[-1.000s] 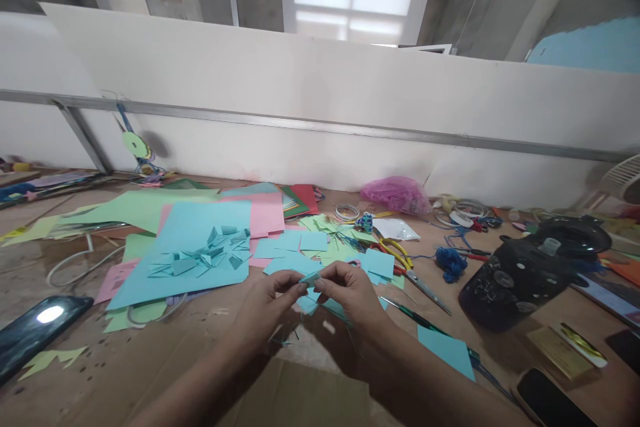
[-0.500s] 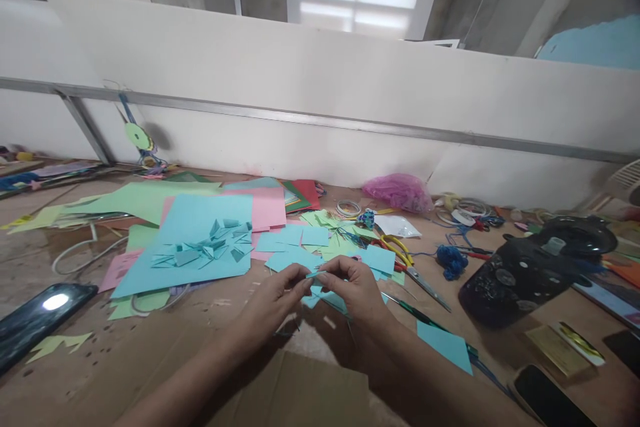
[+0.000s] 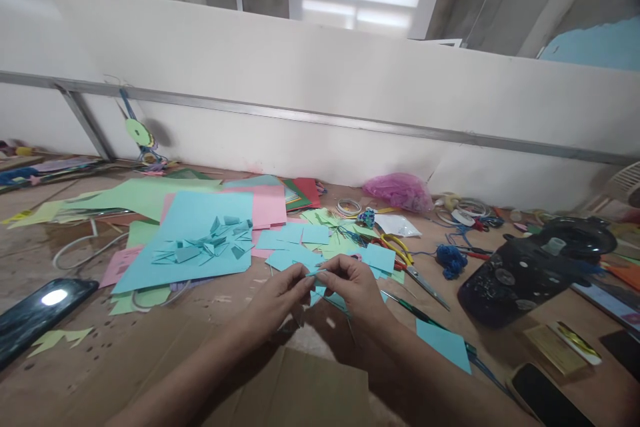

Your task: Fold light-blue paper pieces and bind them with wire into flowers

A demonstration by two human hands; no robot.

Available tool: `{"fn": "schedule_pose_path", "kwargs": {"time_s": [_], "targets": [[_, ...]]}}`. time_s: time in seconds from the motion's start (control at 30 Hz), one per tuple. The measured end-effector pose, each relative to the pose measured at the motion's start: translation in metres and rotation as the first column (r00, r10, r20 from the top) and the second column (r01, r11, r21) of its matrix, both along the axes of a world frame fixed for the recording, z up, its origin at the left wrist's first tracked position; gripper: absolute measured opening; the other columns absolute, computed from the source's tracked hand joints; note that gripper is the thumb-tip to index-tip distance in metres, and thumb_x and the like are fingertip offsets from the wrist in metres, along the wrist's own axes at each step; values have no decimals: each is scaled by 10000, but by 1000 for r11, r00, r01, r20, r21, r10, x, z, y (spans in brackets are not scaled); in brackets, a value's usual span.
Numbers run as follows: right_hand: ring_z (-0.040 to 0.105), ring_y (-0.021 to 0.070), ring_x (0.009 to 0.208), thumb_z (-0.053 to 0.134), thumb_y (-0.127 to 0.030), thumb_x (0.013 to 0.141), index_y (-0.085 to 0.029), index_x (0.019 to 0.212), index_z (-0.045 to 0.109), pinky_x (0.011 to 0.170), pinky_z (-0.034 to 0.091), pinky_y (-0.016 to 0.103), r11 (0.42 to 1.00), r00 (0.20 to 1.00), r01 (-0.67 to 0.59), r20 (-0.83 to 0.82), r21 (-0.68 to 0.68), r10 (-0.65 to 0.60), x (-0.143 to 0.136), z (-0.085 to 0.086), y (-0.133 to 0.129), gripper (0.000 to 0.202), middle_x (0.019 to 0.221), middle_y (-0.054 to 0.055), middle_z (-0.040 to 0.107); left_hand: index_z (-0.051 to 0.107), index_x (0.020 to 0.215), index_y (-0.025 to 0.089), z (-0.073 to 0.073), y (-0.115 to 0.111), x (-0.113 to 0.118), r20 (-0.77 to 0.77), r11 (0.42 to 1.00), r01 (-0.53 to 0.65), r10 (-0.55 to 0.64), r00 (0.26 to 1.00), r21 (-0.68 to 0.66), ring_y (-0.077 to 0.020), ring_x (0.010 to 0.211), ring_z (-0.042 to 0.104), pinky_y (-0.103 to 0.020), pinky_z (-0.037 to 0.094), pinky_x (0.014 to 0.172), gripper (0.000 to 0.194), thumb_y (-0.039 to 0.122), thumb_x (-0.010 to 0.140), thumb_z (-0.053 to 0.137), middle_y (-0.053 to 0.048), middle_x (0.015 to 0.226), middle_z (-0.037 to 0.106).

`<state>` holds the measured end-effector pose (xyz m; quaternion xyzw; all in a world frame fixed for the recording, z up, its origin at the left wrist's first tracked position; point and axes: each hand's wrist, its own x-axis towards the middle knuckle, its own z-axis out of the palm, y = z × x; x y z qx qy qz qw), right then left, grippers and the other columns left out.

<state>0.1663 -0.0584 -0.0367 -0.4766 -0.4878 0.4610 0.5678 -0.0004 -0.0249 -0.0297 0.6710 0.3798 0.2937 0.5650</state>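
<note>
left hand and right hand pinch the blue paper, equally near, its long axis crosswise between them.

The left hand and right hand pinched a small blue paper piece between them above the desk. Folded blue pieces lay on a large blue sheet; yellow-handled scissors rested near the black jug.
</note>
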Motion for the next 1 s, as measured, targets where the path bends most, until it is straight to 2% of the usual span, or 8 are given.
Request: {"fn": "schedule_pose_path", "kwargs": {"time_s": [0.2,0.37,0.5,0.63,0.8,0.87,1.0], "targets": [[577,132,585,777,-354,664,-169,763,634,556,467,255,989,989,-109,-115,-104,97,-2,-2,2,254,656,1,635,499,699,217,-6,2,0,65,995,-58,63,996,-76,-106,472,447,-218,365,460,324,505,837,552,64,563,470],[564,126,567,783,-336,642,-168,667,582,536,464,242,985,989,-119,-100,-127,107,-2,2,1,263,601,-15,598,461,670,212,-5,-1,3,66,984,-54,66,996,-168,-101,463,437,-206,359,437,357,518,844,522,70,560,437],[555,124,559,759,-347,663,-167,675,581,545,448,243,983,991,-118,-83,-143,107,-1,2,1,253,606,-20,590,454,651,209,-1,-3,5,28,994,-76,79,996,-83,-108,507,442,-215,368,477,353,498,845,510,56,577,453],[563,131,578,726,-345,698,-161,674,585,569,435,249,972,985,-173,-42,-160,168,-1,-2,0,233,637,-6,601,455,648,213,2,-5,5,-50,992,-115,118,992,50,-122,543,433,-234,368,513,329,471,847,496,49,581,460],[528,128,576,678,-325,736,-172,612,534,548,392,236,990,987,-110,103,-92,119,-2,-4,-1,244,579,-23,548,465,674,212,3,-5,5,-80,986,-103,114,990,127,-127,583,441,-233,372,534,285,434,849,495,47,607,464],[516,124,576,682,-323,733,-173,611,530,551,390,237,991,990,-101,92,-90,109,-3,-2,-2,246,581,-29,530,446,670,213,0,-3,4,-53,992,-91,96,994,87,-120,571,443,-222,379,520,302,450,850,499,54,605,452],[533,131,599,687,-327,717,-171,666,565,585,420,258,985,994,-105,-2,-140,106,-4,4,-2,204,638,-18,549,428,695,221,-7,1,3,19,993,-64,66,998,-96,-101,466,434,-211,382,432,356,539,833,512,77,578,426]]}}
